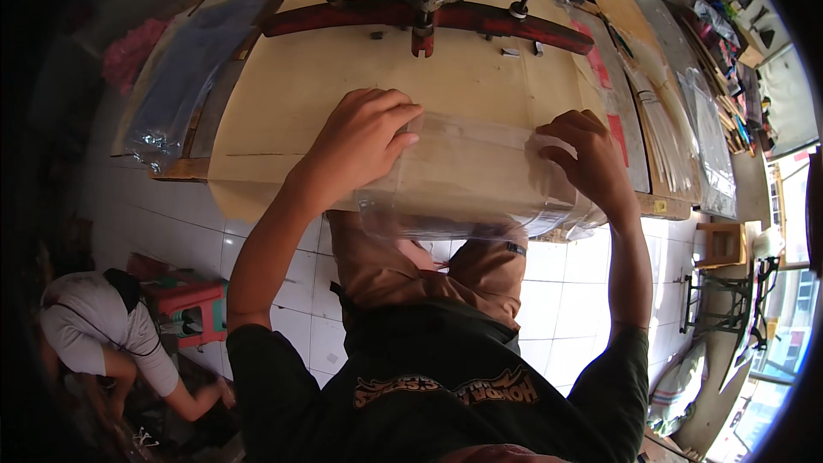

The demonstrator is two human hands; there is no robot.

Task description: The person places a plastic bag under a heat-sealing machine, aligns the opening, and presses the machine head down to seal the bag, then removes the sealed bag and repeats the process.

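Note:
A clear plastic sheet lies over the near edge of the tan-covered work table, its front part hanging above my lap. My left hand grips its far left corner, the thumb and fingers closed together at the plastic. At the sheet's right end, my right hand has curled fingers and thumb pinching the far edge. Beyond both hands stands a dark metal press with a long red curved bar and a red notched post at its middle. Small dark metal pieces lie beneath the bar.
A stack of clear bluish plastic rests at the table's left side. On the right lie wooden boards and plastic-wrapped strips. Another person bends low at the lower left, beside a red and green stool. A wooden stool stands right.

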